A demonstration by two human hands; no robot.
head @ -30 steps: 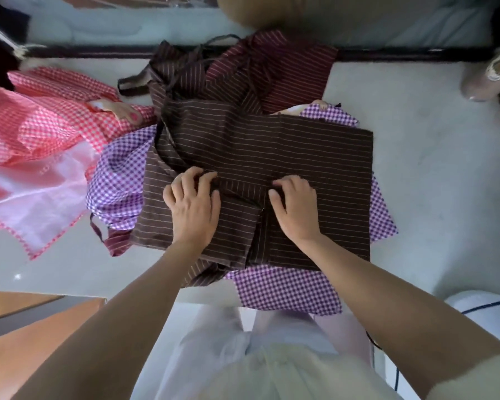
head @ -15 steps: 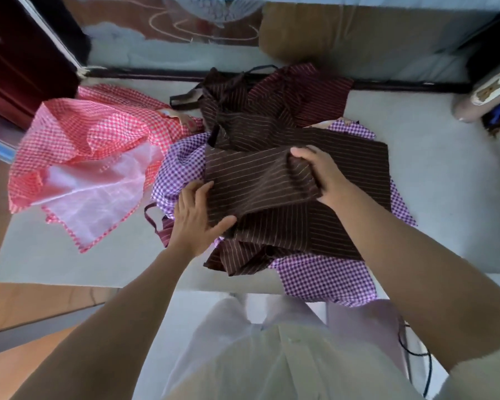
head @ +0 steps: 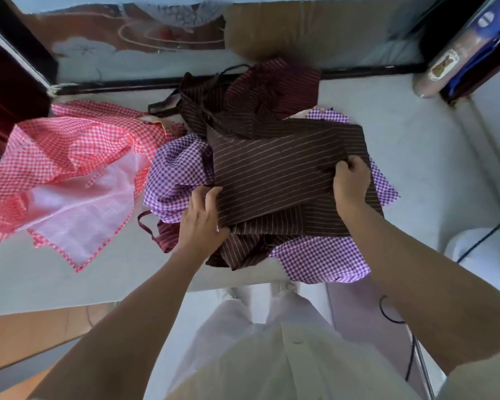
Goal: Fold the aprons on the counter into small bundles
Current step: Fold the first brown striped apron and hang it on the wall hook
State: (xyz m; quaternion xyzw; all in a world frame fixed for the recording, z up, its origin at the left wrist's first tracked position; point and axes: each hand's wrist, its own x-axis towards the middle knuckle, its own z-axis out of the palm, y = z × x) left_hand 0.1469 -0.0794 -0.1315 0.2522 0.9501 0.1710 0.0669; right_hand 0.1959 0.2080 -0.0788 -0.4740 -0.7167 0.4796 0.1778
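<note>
**Both hands on the brown apron**

Right hand (head: 351,183) pinches a bunched fold at the right edge of the dark brown pinstriped cloth apron (head: 272,174). Left hand (head: 198,217) clasps its left edge. The apron's top layer is a flat rectangle, looser layers crumpled beneath, on the pale grey counter (head: 422,168).

- Under it: rumpled purple gingham apron (head: 173,168).
- Left of it: red gingham apron (head: 70,151), pale underside showing.
- Behind it: heaped maroon striped apron (head: 274,85).

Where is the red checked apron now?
In the head view, the red apron lies crumpled on the left part of the counter, beside the purple apron, which lies under the brown apron.
</note>
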